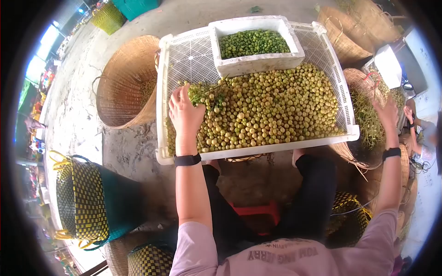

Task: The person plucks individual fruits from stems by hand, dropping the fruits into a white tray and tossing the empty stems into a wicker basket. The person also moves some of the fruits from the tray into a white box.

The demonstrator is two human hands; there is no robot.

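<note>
My left hand [186, 110] is at the left side of a white plastic tray [186, 57], its thumb spread from the fingers. Just right of its fingers lies a bunch of green stems [207, 93] with small fruits. Small round yellowish fruits [271, 108] cover much of the tray. A white foam box [258, 68] of smaller green fruits [254, 43] rests at the tray's far side. Away to the right, my right hand [386, 112] reaches over a wicker basket [357, 76] with bare green stems [368, 119] in it. Its fingers are extended; no held thing shows.
A large wicker basket [124, 87] stands left of the tray. Nearer me are a yellow-and-black woven basket [90, 200] and another at lower right [350, 207]. More wicker baskets [345, 37] stand at far right. Another person's hand [408, 114] shows at the right edge.
</note>
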